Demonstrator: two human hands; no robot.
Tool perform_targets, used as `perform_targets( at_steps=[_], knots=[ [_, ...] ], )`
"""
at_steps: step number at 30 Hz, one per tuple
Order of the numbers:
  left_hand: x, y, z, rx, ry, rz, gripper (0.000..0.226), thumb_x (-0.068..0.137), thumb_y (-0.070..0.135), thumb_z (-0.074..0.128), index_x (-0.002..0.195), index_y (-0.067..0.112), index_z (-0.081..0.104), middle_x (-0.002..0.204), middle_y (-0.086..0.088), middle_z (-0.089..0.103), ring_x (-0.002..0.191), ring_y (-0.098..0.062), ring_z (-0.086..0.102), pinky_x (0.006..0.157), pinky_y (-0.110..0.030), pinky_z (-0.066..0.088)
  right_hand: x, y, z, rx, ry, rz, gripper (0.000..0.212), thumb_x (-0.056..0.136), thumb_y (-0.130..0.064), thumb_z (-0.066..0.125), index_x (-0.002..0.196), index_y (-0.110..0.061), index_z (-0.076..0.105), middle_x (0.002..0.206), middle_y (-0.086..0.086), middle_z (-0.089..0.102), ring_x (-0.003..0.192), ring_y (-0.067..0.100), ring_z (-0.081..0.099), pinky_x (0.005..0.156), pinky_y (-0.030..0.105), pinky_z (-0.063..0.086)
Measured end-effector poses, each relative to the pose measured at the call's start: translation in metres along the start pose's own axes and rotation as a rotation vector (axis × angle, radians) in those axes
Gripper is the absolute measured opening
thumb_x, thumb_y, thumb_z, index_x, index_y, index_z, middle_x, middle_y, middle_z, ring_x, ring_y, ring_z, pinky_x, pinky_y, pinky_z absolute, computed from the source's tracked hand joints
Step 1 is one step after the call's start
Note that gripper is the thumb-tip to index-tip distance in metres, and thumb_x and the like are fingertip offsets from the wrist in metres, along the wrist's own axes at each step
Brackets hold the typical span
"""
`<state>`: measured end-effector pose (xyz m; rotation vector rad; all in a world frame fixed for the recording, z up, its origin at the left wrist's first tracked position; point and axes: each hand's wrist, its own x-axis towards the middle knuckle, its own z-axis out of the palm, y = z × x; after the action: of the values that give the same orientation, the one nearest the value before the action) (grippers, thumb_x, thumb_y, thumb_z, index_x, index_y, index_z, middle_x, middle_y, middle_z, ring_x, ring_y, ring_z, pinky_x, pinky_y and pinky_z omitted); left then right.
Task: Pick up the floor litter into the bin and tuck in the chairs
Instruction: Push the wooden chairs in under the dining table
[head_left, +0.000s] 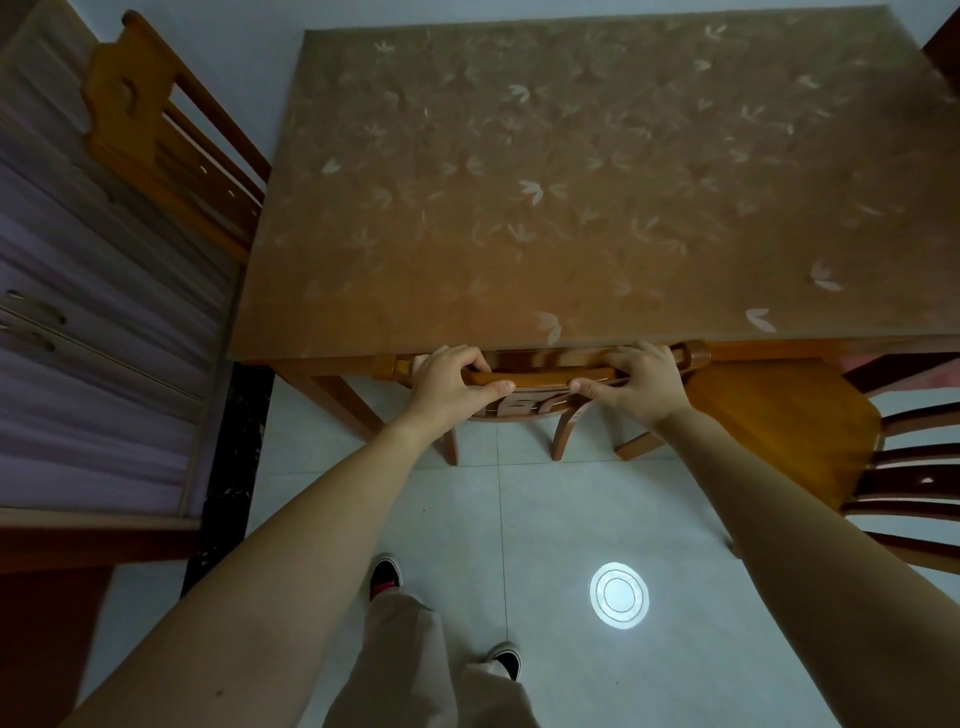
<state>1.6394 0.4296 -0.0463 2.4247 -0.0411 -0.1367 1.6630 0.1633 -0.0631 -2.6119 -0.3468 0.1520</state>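
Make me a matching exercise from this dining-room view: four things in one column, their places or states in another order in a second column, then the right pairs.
Things:
1. middle chair
2. right-hand chair
3. far-left chair
4. round light patch

Places or states:
A. on the floor tiles near the shoes
B. top rail gripped by left hand and right hand
C. seat still sticking out from the table
D. at the table's left side, beside the cabinet

Pairs: 1-B, 2-C, 3-D, 4-A
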Motion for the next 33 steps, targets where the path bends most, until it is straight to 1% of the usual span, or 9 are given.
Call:
perform_targets(
  at_steps=[3, 7, 16, 20, 22, 25, 27, 30, 33],
  knots=[
    [0.007, 0.0, 0.003, 0.009, 0.0, 0.002, 0.033, 0.075, 0.056, 0.069, 0.074, 0.025, 0.059, 0.081, 0.015, 0.058, 0.086, -0.01, 0.048, 0.08, -0.033, 0.023, 0.007, 0.006, -0.002, -0.019, 0.016, -0.012, 0.067, 0.072, -0.083, 0.037, 0.093, -0.03, 0.071, 0.09, -0.017, 0.055, 0.093, 0.012, 0.044, 0.086, 0.032, 0.025],
    [0.013, 0.003, 0.006, 0.008, 0.011, 0.006, 0.033, 0.075, 0.056, 0.069, 0.073, 0.024, 0.059, 0.079, 0.014, 0.059, 0.085, -0.009, 0.049, 0.081, -0.034, 0.025, 0.015, 0.013, -0.004, -0.035, 0.017, -0.011, 0.065, 0.073, -0.084, 0.037, 0.09, -0.03, 0.069, 0.081, -0.018, 0.053, 0.083, 0.013, 0.043, 0.081, 0.032, 0.025],
    [0.016, 0.002, 0.006, 0.02, 0.01, 0.019, 0.034, 0.076, 0.058, 0.067, 0.075, 0.026, 0.058, 0.08, 0.016, 0.058, 0.085, -0.009, 0.047, 0.077, -0.032, 0.023, 0.016, 0.015, -0.005, -0.091, -0.013, 0.0, 0.072, 0.075, -0.085, 0.036, 0.099, -0.028, 0.071, 0.082, -0.018, 0.055, 0.084, 0.013, 0.043, 0.083, 0.033, 0.028],
    [0.015, 0.0, 0.005, 0.03, -0.023, 0.039, 0.032, 0.078, 0.06, 0.063, 0.078, 0.029, 0.057, 0.083, 0.019, 0.056, 0.086, -0.007, 0.046, 0.077, -0.031, 0.021, 0.011, 0.001, -0.01, -0.035, -0.039, 0.085, 0.063, 0.076, -0.077, 0.05, 0.103, -0.024, 0.07, 0.091, -0.012, 0.058, 0.092, 0.014, 0.044, 0.092, 0.036, 0.034],
    [0.013, -0.002, 0.003, 0.03, -0.032, 0.061, 0.029, 0.08, 0.058, 0.063, 0.081, 0.029, 0.058, 0.087, 0.018, 0.057, 0.088, -0.007, 0.046, 0.077, -0.031, 0.021, 0.002, -0.009, -0.01, 0.033, 0.02, 0.142, 0.055, 0.077, -0.072, 0.057, 0.1, -0.024, 0.07, 0.094, -0.008, 0.062, 0.094, 0.015, 0.049, 0.094, 0.04, 0.042],
    [0.009, -0.004, -0.005, 0.049, -0.056, 0.14, 0.025, 0.086, 0.05, 0.06, 0.1, 0.029, 0.063, 0.103, 0.012, 0.062, 0.102, -0.013, 0.052, 0.084, -0.033, 0.029, -0.02, -0.036, -0.013, 0.095, 0.134, 0.2, 0.048, 0.083, -0.053, 0.066, 0.116, -0.018, 0.066, 0.111, -0.002, 0.065, 0.107, 0.015, 0.054, 0.094, 0.033, 0.048],
    [0.003, 0.001, -0.017, 0.088, -0.074, 0.224, 0.035, 0.09, 0.045, 0.057, 0.118, 0.025, 0.061, 0.12, 0.007, 0.061, 0.115, -0.017, 0.049, 0.095, -0.035, 0.032, -0.041, -0.059, -0.018, 0.074, 0.224, 0.183, 0.048, 0.085, -0.047, 0.067, 0.124, -0.018, 0.063, 0.121, 0.0, 0.063, 0.116, 0.015, 0.053, 0.1, 0.034, 0.046],
    [-0.01, 0.017, -0.038, 0.195, -0.05, 0.427, 0.046, 0.094, 0.046, 0.048, 0.135, 0.024, 0.05, 0.136, 0.006, 0.053, 0.128, -0.016, 0.042, 0.108, -0.037, 0.026, -0.077, -0.089, -0.025, 0.017, 0.287, 0.199, 0.053, 0.089, -0.051, 0.059, 0.131, -0.02, 0.058, 0.131, 0.001, 0.058, 0.126, 0.017, 0.048, 0.108, 0.036, 0.039],
    [-0.028, 0.031, -0.052, 0.215, -0.044, 0.625, 0.051, 0.097, 0.05, 0.031, 0.14, 0.024, 0.044, 0.142, 0.005, 0.048, 0.133, -0.014, 0.037, 0.113, -0.036, 0.02, -0.118, -0.112, -0.02, -0.039, 0.304, 0.275, 0.06, 0.092, -0.062, 0.04, 0.136, -0.023, 0.053, 0.138, -0.002, 0.053, 0.13, 0.015, 0.044, 0.11, 0.037, 0.035]
  ],
)
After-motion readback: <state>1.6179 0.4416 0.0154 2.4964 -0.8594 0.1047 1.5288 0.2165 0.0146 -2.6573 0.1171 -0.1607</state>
